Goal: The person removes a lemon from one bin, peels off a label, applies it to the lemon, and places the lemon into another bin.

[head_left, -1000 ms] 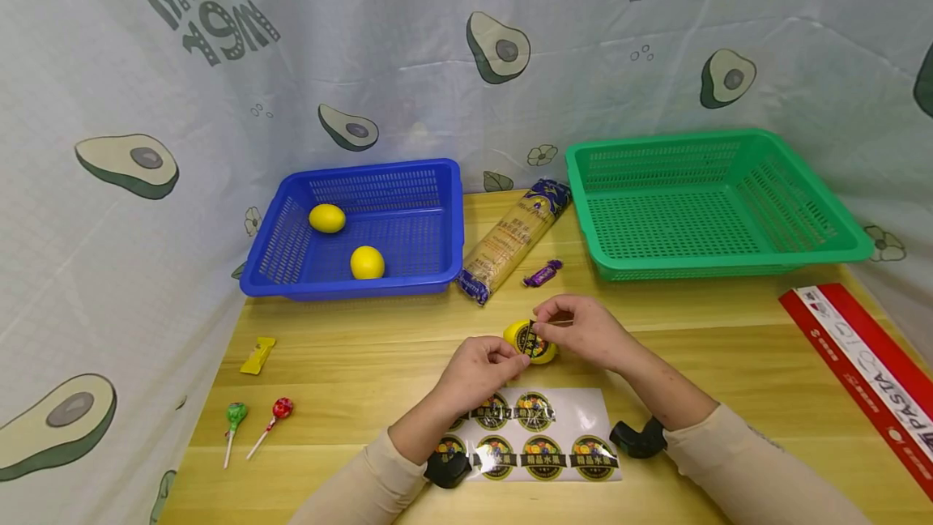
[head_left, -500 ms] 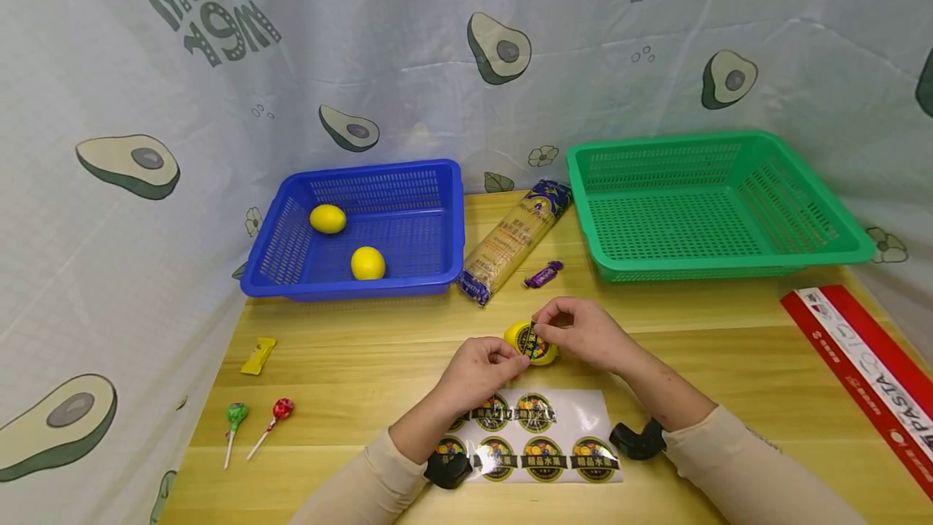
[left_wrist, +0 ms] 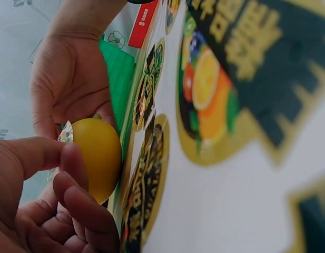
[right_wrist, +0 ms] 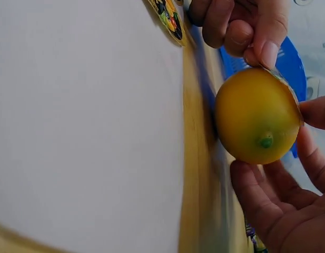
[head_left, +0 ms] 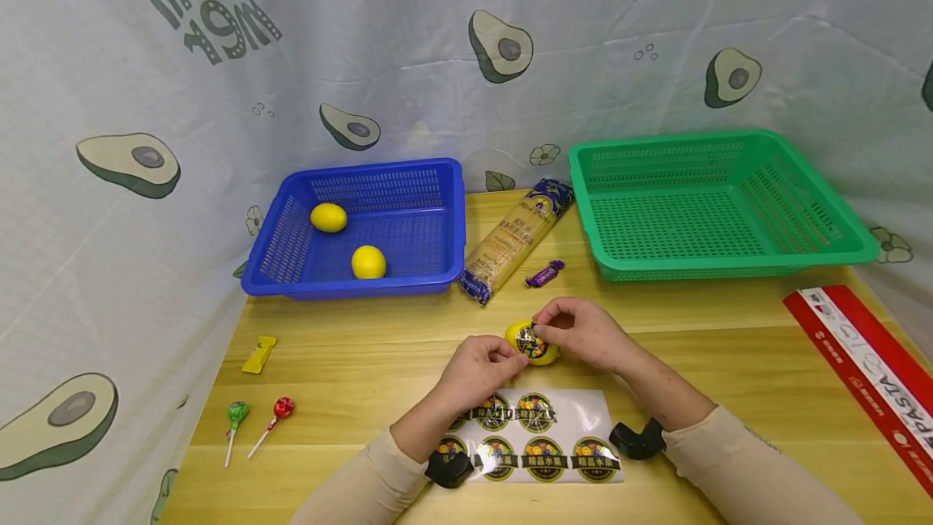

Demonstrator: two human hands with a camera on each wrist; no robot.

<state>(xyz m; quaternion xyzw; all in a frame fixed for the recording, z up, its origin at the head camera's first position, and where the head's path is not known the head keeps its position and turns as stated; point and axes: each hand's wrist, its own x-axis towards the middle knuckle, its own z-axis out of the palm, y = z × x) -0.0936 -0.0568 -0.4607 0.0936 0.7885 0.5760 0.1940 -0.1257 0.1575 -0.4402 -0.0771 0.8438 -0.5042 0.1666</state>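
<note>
A yellow lemon (head_left: 513, 334) is between both hands over the middle of the table; its small green stem end shows in the right wrist view. A round black-and-gold fruit sticker (head_left: 530, 343) lies across the near face of the lemon. My left hand (head_left: 483, 366) pinches the sticker's lower left end against the fruit with thumb and forefinger. At the other side my right hand (head_left: 586, 331) curls its fingers around the lemon, the thumb on the sticker's upper right end. Just in front lies the sheet of stickers (head_left: 576, 411), partly covered by the left wrist.
Two lemons sit in the blue basket (head_left: 408, 241), left of a pack of spaghetti (head_left: 513, 241) and a purple candy (head_left: 544, 274). A green basket (head_left: 685, 221) stands back right, a red pasta box (head_left: 867, 379) at right. Lollipops (head_left: 283, 408) and a yellow-wrapped candy (head_left: 258, 355) lie left.
The sticker's upper right end, which stuck up at my right fingertips, now lies closer to the lemon. My right thumb and fingertips have shifted slightly; my left hand has stayed put.
</note>
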